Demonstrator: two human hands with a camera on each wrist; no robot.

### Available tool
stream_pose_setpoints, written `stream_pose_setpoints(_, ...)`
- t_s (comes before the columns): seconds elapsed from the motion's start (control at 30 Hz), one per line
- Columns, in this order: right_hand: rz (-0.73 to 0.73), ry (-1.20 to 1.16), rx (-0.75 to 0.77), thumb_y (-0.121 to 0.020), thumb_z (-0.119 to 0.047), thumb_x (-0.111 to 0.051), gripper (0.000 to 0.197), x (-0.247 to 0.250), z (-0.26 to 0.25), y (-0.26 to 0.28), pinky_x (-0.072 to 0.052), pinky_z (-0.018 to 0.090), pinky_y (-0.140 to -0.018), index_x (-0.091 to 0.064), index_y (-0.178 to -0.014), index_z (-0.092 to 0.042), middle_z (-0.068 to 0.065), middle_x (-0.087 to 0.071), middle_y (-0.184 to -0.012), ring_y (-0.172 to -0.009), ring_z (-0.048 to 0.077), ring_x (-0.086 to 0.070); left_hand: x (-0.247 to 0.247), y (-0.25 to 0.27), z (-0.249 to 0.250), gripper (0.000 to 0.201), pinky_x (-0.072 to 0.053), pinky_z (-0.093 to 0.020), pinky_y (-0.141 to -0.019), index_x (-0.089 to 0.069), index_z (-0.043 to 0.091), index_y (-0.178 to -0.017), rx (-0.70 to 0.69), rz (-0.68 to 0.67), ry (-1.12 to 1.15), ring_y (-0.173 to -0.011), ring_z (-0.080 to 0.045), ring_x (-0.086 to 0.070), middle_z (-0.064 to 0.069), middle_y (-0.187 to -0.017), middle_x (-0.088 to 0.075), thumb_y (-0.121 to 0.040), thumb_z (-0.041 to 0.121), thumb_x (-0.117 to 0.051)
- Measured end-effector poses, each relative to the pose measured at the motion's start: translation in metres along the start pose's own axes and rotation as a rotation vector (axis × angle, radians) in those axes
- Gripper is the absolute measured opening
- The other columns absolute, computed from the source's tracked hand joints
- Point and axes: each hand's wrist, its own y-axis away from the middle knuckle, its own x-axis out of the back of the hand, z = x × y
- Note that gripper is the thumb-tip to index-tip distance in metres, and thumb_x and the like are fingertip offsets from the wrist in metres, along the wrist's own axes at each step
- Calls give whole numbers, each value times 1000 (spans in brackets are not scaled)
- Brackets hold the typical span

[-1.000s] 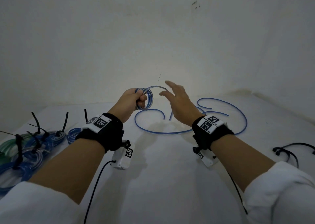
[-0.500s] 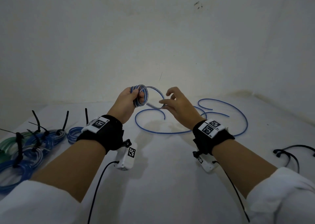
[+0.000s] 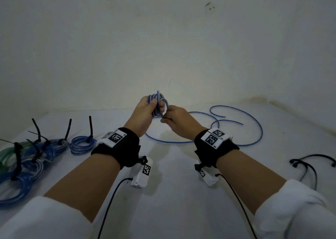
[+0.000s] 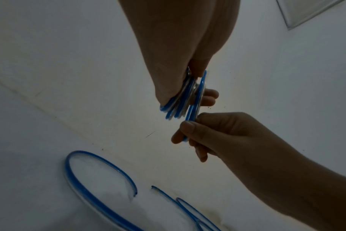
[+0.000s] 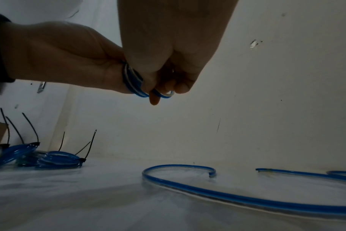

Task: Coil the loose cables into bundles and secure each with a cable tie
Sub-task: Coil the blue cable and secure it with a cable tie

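A small coil of blue cable [image 3: 156, 103] [image 4: 180, 103] [image 5: 133, 84] is held upright above the white table. My left hand [image 3: 145, 111] [image 4: 180, 51] grips the coil between thumb and curled fingers. My right hand [image 3: 175, 119] [image 4: 223, 134] [image 5: 168, 73] pinches the coil's outermost loop at its lower edge, right beside the left hand. Loose blue cables [image 3: 236, 129] [image 4: 93, 187] [image 5: 217, 197] lie in open curves on the table beyond and to the right of the hands. Loose black cable ties [image 3: 307, 168] lie at the right.
Several finished blue and green bundles [image 3: 36, 153] [image 5: 55, 161] with black ties sticking up sit at the left; the nearest is a small blue coil [image 3: 82, 144]. A white wall [image 3: 163, 39] rises close behind the table [image 3: 181, 193].
The right hand, open a second ago, has closed on the coil's last loop and moved left to meet the left hand. The coil has turned more upright.
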Motion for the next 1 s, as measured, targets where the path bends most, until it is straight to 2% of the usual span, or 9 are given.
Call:
stream_pose_setpoints(0.1,53,-89,7,-90,-14,-57,16,3,-3,4,-46,34,-72,-65,-91,0,13,-63,-84,-72,23,-58,2,-2,0,13,-42,-17,-61,-41,4,-102,-41,33,-234,-59,-6,-45,0,-75,-49,-101,9,-29)
stream_pose_setpoints(0.2,318,-263,-68,-89,-15,-58,10,11,2,6,-48,30,-63,-55,-97,-10,6,-61,-84,-69,17,-55,6,-3,4,12,-38,-18,-61,-40,5,-94,-50,-30,-418,-59,-8,-41,1,-72,-47,-100,7,-29)
stream_pose_setpoints(0.27,346,-297,-39,-91,-18,-55,23,18,4,5,-47,23,-70,-51,-114,-14,2,-57,-109,-89,13,-53,5,0,6,13,-38,-19,-62,-39,7,-90,-22,-120,-518,-62,-10,-41,1,-72,-47,-100,7,-30)
stream_pose_setpoints(0.37,158,-226,5,-97,-17,-46,39,24,7,2,-36,21,-97,-44,-135,-16,-2,-49,-134,-119,11,-38,-4,4,10,13,-38,-12,-56,-38,8,-89,13,-235,-568,-61,-9,-43,-1,-72,-45,-99,4,-31)
stream_pose_setpoints(0.43,86,-207,-10,-97,-13,-45,33,25,9,1,-32,23,-99,-51,-130,-11,4,-56,-126,-114,10,-38,-7,6,12,17,-39,-11,-54,-39,11,-87,31,-264,-516,-57,-3,-46,-2,-73,-44,-99,2,-31)
stream_pose_setpoints(0.5,70,-225,-49,-96,-13,-47,27,28,12,3,-36,25,-94,-57,-121,-8,6,-59,-116,-106,10,-42,-8,6,12,16,-38,-11,-55,-40,10,-87,56,-280,-508,-59,-7,-45,-3,-71,-44,-99,4,-31)
stream_pose_setpoints(0.63,52,-301,-127,-94,-19,-53,19,32,16,11,-42,26,-83,-59,-106,-5,6,-61,-105,-100,17,-55,-15,7,11,6,-40,-10,-55,-36,4,-102,119,-269,-483,-64,-11,-44,-4,-73,-48,-99,9,-35)
stream_pose_setpoints(0.83,73,-628,-280,-91,-19,-58,16,36,26,27,-47,35,-85,-52,-101,-7,16,-64,-96,-90,26,-62,-35,4,11,8,-41,-7,-52,-30,5,-106,94,-248,-402,-52,7,-51,-4,-74,-51,-99,8,-34)
stream_pose_setpoints(1.0,99,-736,-342,-92,-8,-55,15,60,31,44,-46,32,-78,-50,-104,-2,14,-58,-86,-79,22,-54,-59,1,6,14,-42,-9,-59,-37,5,-112,93,-330,-390,-67,-7,-47,-1,-76,-50,-100,11,-32)
